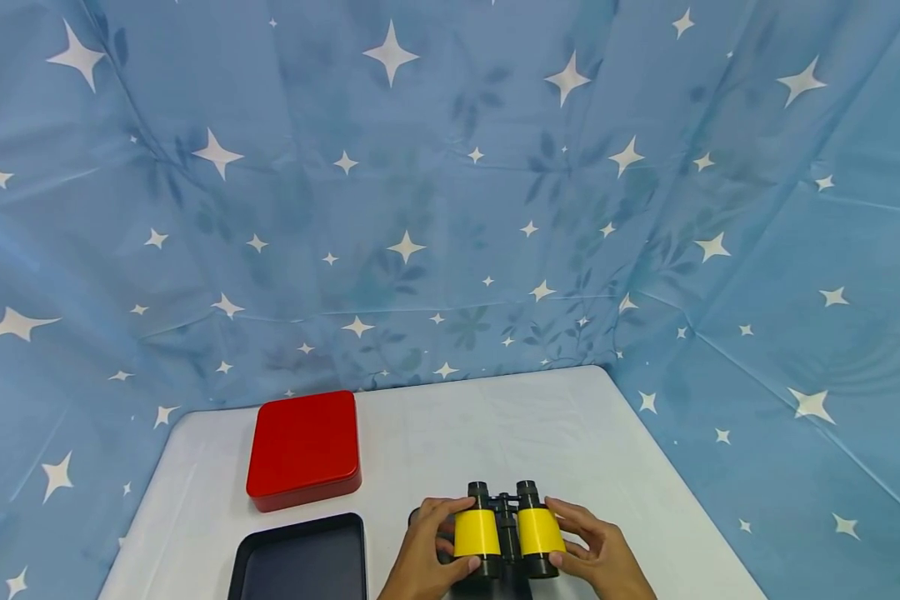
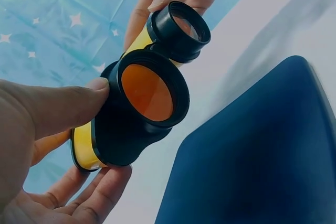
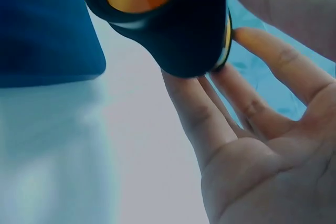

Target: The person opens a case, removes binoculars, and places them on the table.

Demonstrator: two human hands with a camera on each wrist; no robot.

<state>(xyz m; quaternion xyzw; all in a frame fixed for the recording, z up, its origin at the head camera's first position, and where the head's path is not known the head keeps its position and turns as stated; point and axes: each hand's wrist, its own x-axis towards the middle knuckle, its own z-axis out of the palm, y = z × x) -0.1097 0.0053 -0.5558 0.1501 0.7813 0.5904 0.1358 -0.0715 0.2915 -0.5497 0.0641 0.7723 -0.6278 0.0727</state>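
Binoculars (image 1: 538, 532) with black ends and yellow barrels are held up between both hands, over the near part of the table. My left hand (image 1: 422, 560) grips the left barrel, thumb on the black rim at the near end and fingers around the far side. On the other barrel my right hand (image 1: 598, 557) holds the same way, thumb and fingers to either side. In the left wrist view the large orange-tinted lenses of the binoculars (image 2: 147, 93) face the camera. A dark flat-faced object (image 1: 487, 590) lies below them, partly hidden by the left hand.
A red lidded box (image 1: 305, 446) stands at the left back of the white table (image 1: 480, 425). Nearer, a black tray (image 1: 300, 562) runs out of the bottom of the head view. A blue star-patterned curtain (image 1: 450, 200) hangs behind and around the table.
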